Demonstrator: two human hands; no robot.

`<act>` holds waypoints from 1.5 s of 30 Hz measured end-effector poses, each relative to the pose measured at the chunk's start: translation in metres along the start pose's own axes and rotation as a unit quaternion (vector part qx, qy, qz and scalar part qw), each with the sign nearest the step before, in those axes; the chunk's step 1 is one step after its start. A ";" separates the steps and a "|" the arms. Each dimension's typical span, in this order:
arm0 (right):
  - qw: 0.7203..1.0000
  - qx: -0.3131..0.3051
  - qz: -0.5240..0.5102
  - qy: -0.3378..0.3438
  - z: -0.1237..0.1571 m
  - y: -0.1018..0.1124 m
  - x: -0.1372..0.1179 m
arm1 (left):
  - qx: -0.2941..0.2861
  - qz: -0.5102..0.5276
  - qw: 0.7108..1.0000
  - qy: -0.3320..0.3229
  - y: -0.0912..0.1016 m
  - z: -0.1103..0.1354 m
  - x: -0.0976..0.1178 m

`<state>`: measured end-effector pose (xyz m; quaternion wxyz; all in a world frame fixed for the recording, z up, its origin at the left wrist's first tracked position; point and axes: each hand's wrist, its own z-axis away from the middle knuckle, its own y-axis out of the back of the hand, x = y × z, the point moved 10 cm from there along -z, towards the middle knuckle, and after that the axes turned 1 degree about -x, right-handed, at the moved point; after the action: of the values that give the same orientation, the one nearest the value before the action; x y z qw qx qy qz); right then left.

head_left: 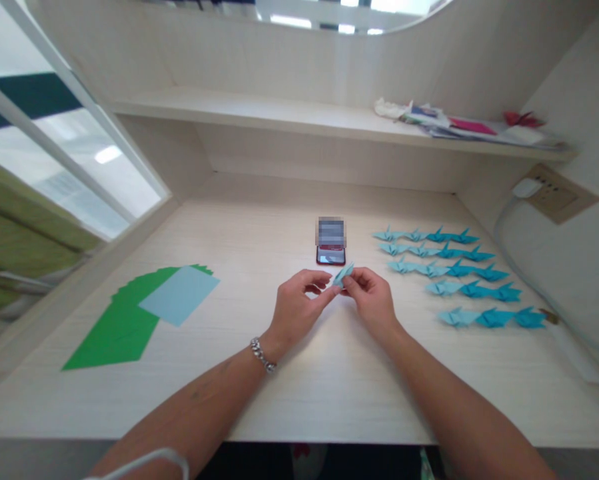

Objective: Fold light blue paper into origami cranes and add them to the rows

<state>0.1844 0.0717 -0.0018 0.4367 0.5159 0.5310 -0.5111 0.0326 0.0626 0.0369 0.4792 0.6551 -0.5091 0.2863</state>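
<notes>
A small light blue folded paper (343,274) is held up over the middle of the desk, between my two hands. My right hand (373,293) pinches its right side between thumb and fingers. From the other side my left hand (300,300) is closed with its thumb against the paper's lower edge, its fingers curled close by. Just beyond the hands a phone (331,255) with a red edge lies on the desk; part of its screen is blurred. To the right are several rows of origami cranes (449,269), pale blue and deeper blue.
Green paper sheets (114,330) lie fanned on the left, with a pale blue sheet (182,295) on top. A shelf (279,113) runs across the back, papers (474,127) on its right. A white cable (516,257) hangs from the wall socket (559,197) past the cranes.
</notes>
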 end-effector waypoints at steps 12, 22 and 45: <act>0.997 0.001 0.063 0.050 0.003 -0.002 -0.009 | -0.027 -0.041 0.997 -0.055 -0.004 -0.001 0.018; 0.988 0.001 0.138 0.064 0.006 -0.005 -0.017 | -0.043 0.020 0.999 0.023 -0.009 0.000 -0.001; 0.995 -0.022 0.098 0.018 0.003 -0.007 0.002 | -0.038 0.168 0.977 0.125 -0.016 -0.004 -0.036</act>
<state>0.1768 0.0698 -0.0037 0.4863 0.5649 0.4968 -0.4445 0.0363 0.0808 0.0017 0.5087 0.5008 -0.5580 0.4232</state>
